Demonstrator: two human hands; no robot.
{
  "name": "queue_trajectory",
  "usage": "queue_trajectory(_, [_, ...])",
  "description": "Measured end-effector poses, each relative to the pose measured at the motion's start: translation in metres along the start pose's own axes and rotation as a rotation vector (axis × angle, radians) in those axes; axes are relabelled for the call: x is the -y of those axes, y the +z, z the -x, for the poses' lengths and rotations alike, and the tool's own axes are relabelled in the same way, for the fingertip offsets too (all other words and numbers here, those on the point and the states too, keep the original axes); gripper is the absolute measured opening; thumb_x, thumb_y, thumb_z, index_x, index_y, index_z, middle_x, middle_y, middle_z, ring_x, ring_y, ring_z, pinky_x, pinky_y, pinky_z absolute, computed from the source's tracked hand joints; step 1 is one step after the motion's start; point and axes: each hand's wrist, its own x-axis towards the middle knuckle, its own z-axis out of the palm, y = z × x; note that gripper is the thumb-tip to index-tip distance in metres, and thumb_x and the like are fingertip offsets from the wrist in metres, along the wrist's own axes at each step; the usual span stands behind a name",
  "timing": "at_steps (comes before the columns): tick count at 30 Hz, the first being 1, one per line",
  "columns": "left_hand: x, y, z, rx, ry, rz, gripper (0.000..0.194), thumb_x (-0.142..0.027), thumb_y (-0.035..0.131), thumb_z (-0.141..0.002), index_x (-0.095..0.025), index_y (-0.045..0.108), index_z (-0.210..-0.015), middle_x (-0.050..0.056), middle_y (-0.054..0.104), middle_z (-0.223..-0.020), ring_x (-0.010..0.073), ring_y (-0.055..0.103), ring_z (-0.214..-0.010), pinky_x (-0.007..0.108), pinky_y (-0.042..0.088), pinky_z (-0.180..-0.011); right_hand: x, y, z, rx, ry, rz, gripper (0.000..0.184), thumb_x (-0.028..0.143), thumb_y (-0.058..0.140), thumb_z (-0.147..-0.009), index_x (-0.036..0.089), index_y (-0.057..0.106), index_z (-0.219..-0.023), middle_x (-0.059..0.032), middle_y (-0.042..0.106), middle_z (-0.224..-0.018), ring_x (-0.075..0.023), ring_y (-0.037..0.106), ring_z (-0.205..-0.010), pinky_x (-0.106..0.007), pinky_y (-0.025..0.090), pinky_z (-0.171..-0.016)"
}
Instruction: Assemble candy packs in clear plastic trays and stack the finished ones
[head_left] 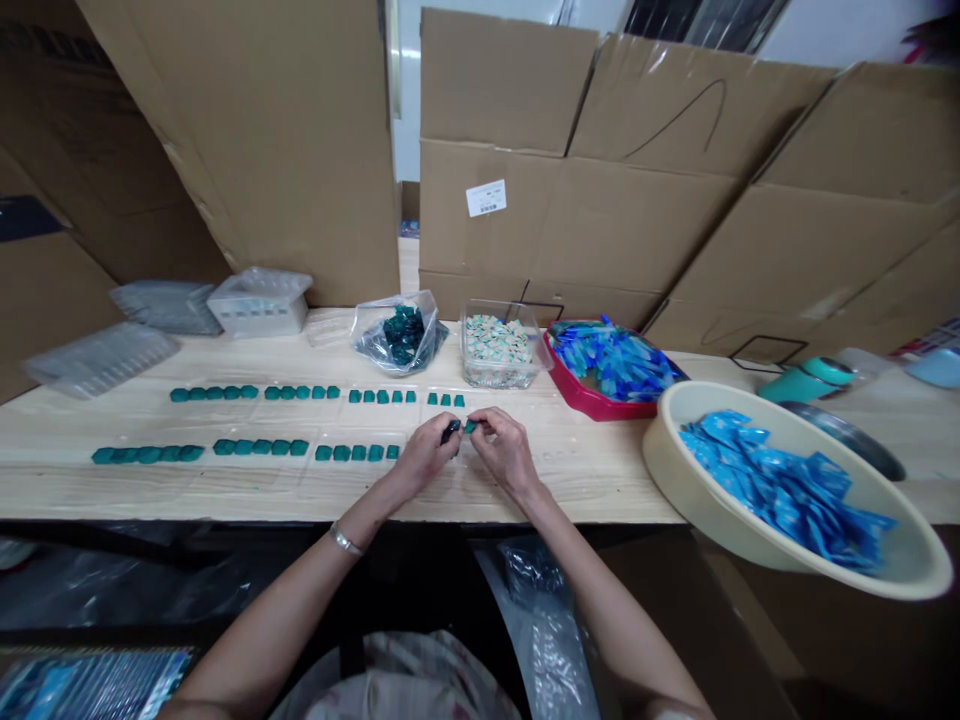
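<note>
My left hand (426, 452) is closed around a few small dark green pieces (450, 431) at the table's front middle. Close beside it, my right hand (508, 452) pinches one green piece (470, 426) between thumb and fingertips. Green pieces lie in two rows to the left, seemingly in clear shallow trays. The back row ends with a group of three pieces (446, 400) just beyond my left hand. A front-row group (356, 453) sits left of that hand. What the pieces are exactly is too small to tell.
Behind my hands stand a bag of dark green pieces (405, 335), a clear tub of pale chips (499, 345) and a red tray (592, 403) of blue strips. A cream basin (664, 450) holds blue packets. Clear plastic trays (259, 305) sit back left; cardboard (510, 240) walls the rear.
</note>
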Motion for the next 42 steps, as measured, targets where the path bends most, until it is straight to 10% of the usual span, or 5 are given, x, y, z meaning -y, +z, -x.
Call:
queue_trajectory(9, [0.008, 0.001, 0.006, 0.047, 0.042, 0.024, 0.015, -0.03, 0.045, -0.084, -0.018, 0.054, -0.081, -0.002, 0.052, -0.07, 0.0126, 0.047, -0.065, 0.024, 0.037, -0.065, -0.001, -0.015, 0.005, 0.259, 0.456, -0.614, 0.035, 0.041, 0.072, -0.067, 0.018, 0.069, -0.093, -0.0034, 0.07, -0.084, -0.0137, 0.066, -0.068, -0.032, 0.053, -0.075])
queue_trajectory(20, [0.006, 0.0, 0.002, 0.02, 0.027, 0.028, 0.014, -0.03, 0.046, -0.083, -0.019, 0.055, -0.079, -0.001, 0.054, -0.069, 0.0134, 0.049, -0.065, 0.025, 0.038, -0.065, -0.003, -0.014, 0.001, 0.165, 0.343, -0.337, 0.034, 0.037, 0.073, -0.064, 0.018, 0.067, -0.092, -0.0008, 0.069, -0.069, -0.0164, 0.067, -0.069, -0.034, 0.054, -0.077])
queue_trajectory(27, [0.01, 0.0, 0.002, 0.0, 0.059, -0.001, 0.013, -0.029, 0.046, -0.083, -0.02, 0.056, -0.08, 0.0, 0.056, -0.074, 0.0147, 0.051, -0.071, 0.026, 0.039, -0.07, -0.002, -0.013, 0.0, 0.222, 0.441, -0.546, 0.036, 0.045, 0.07, -0.068, 0.016, 0.068, -0.089, -0.0055, 0.07, -0.085, -0.0154, 0.066, -0.071, -0.033, 0.054, -0.077])
queue_trajectory(35, [0.009, -0.013, 0.006, -0.076, -0.107, 0.138, 0.02, -0.036, 0.046, -0.083, -0.019, 0.056, -0.08, 0.0, 0.055, -0.07, 0.0144, 0.05, -0.067, 0.025, 0.04, -0.065, -0.027, -0.017, -0.04, -0.007, -0.015, 0.027, 0.018, 0.033, 0.063, -0.075, 0.02, 0.069, -0.086, -0.0068, 0.068, -0.09, -0.0195, 0.063, -0.085, -0.033, 0.05, -0.078])
queue_trajectory(42, [0.002, -0.021, 0.013, -0.024, -0.276, 0.259, 0.026, -0.045, 0.049, -0.081, -0.02, 0.055, -0.082, -0.004, 0.045, -0.06, 0.009, 0.041, -0.049, 0.02, 0.034, -0.044, -0.055, -0.012, -0.068, 0.216, -0.268, 0.304, 0.018, 0.024, 0.053, -0.081, 0.02, 0.071, -0.083, -0.008, 0.069, -0.09, -0.0208, 0.063, -0.088, -0.035, 0.047, -0.084])
